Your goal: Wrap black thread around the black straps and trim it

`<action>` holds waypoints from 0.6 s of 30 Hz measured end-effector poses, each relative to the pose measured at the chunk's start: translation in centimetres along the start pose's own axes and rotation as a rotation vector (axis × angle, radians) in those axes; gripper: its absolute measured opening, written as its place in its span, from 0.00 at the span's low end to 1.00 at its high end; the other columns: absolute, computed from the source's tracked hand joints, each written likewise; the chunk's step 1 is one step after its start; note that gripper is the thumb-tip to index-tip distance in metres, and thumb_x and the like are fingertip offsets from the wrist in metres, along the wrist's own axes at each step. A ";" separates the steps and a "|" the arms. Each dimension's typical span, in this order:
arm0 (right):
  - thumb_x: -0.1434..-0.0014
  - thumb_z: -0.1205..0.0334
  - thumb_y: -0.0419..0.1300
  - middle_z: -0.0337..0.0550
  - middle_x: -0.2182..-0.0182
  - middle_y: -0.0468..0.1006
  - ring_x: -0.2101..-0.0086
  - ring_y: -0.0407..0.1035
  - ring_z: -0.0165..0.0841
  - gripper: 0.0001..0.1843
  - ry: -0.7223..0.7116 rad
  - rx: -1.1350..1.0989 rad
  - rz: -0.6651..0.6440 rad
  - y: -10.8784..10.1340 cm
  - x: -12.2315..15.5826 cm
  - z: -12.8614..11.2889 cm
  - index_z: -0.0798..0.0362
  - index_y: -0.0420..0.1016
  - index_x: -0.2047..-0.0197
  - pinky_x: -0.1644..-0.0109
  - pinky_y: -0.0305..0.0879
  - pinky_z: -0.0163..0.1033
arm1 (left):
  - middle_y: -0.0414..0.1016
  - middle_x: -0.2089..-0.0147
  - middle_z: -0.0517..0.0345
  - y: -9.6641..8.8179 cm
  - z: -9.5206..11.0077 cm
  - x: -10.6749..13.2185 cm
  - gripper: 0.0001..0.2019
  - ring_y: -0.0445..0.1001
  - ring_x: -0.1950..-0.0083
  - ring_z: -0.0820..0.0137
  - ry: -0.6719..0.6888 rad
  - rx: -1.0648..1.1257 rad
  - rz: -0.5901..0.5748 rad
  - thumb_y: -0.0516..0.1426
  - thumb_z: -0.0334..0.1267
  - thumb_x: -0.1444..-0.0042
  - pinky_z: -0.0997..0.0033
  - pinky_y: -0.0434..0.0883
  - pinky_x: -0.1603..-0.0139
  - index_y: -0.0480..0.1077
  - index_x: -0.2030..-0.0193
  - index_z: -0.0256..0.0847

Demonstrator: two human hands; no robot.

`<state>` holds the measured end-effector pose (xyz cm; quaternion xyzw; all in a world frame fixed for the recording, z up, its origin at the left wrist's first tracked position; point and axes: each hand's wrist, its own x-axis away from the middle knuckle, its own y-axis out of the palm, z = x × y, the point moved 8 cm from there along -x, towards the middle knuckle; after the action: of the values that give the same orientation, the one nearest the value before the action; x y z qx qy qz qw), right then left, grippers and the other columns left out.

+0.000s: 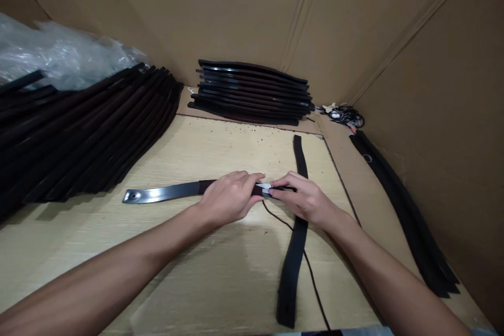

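My left hand is closed around a curved, glossy black strip with a hole at its left end. Dark brown cord wrapping covers the strip's middle where I grip it. In my right hand is a small pair of scissors, its pale blades against the wrapping beside my left thumb. Fingers hide most of its handles. A loose dark cord trails from the strip towards me, passing a second black strip that lies lengthwise beneath my right hand.
A large pile of dark wrapped strips lies left, with clear plastic wrap behind it. Another stack of strips sits against the cardboard wall. At right are tangled cord scraps and several plain black strips.
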<state>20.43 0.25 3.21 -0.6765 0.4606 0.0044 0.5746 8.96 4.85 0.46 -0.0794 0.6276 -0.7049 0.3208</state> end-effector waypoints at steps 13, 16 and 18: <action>0.36 0.73 0.53 0.51 0.58 0.73 0.59 0.69 0.36 0.14 -0.024 0.024 0.028 0.7 -0.2 -0.4 0.53 0.73 0.50 0.61 0.73 0.43 | 0.78 0.56 0.45 0.0 0.1 -0.1 0.19 0.77 0.55 0.58 0.014 0.026 0.020 0.54 0.43 0.39 0.58 0.74 0.55 0.64 0.46 0.34; 0.36 0.73 0.54 0.52 0.58 0.73 0.59 0.69 0.37 0.13 -0.019 0.006 0.016 0.6 -0.1 -0.3 0.54 0.73 0.51 0.61 0.73 0.44 | 0.78 0.56 0.46 0.1 0.0 -0.1 0.19 0.77 0.55 0.59 0.000 0.024 -0.001 0.54 0.44 0.39 0.59 0.74 0.56 0.64 0.46 0.35; 0.37 0.72 0.55 0.51 0.58 0.73 0.59 0.70 0.36 0.12 0.003 -0.021 0.014 0.4 0.0 -0.1 0.53 0.74 0.52 0.60 0.73 0.43 | 0.78 0.56 0.45 0.1 0.1 -0.1 0.19 0.77 0.54 0.58 0.000 0.026 -0.009 0.54 0.43 0.39 0.59 0.74 0.55 0.64 0.46 0.34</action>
<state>20.17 0.24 2.96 -0.6793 0.4660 0.0122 0.5668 9.13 4.88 0.41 -0.0779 0.6181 -0.7143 0.3187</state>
